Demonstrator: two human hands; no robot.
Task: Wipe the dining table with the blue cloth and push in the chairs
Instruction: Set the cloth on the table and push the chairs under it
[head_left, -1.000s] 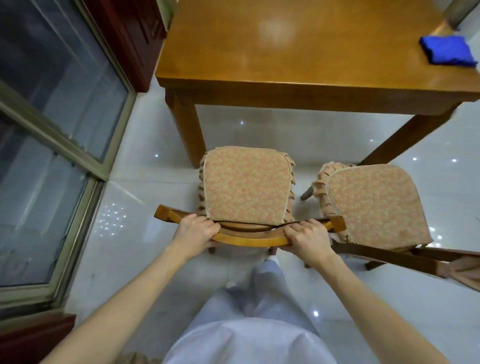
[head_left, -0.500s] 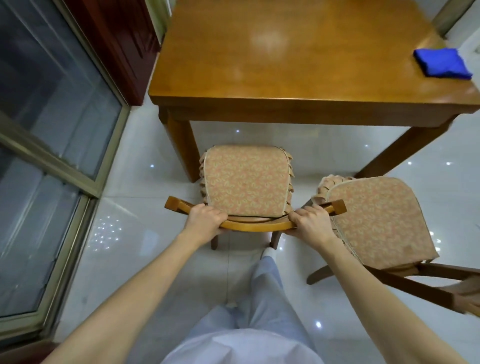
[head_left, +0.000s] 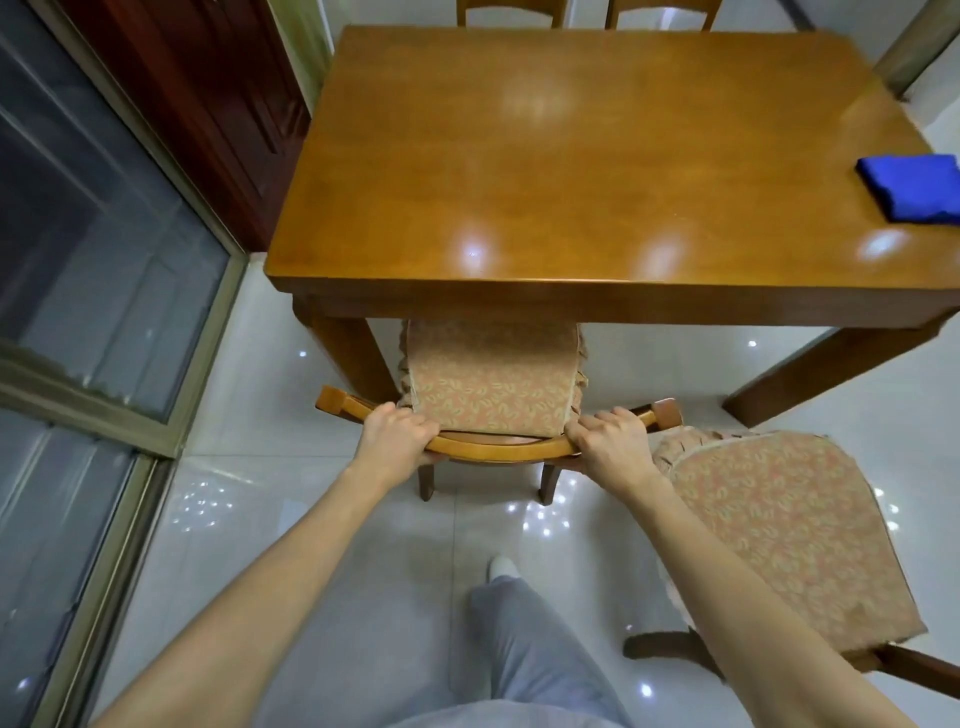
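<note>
Both hands grip the curved top rail (head_left: 498, 448) of a honey-coloured wooden dining chair (head_left: 550, 473). The left hand (head_left: 397, 434) is wrapped over the rail near its left end and the right hand (head_left: 610, 441) near its right end, with the fingers of each curled over the front edge. Between the hands lies the chair's orange-pink, leaf-patterned seat cushion (head_left: 491, 387), whose front part is tucked under the near edge of the table. This glossy, rectangular, honey-brown wooden dining table (head_left: 571, 182) fills the upper middle of the view, and the chair sits close beside its near left leg. A folded blue cloth (head_left: 911, 189) rests on the tabletop at the far right edge, well apart from both hands. A second chair (head_left: 779, 530) with a matching cushion stands pulled out and angled to the right, just beside the right forearm. The wooden backs of two more chairs (head_left: 506, 13) show beyond the table's far side. A grey trouser leg (head_left: 530, 660) and a white-toed foot (head_left: 501, 566) stand on the shiny white tile floor (head_left: 270, 519). A metal-framed glass sliding door (head_left: 104, 291) is on the left, with a dark red wooden panel (head_left: 208, 104) behind it.
</note>
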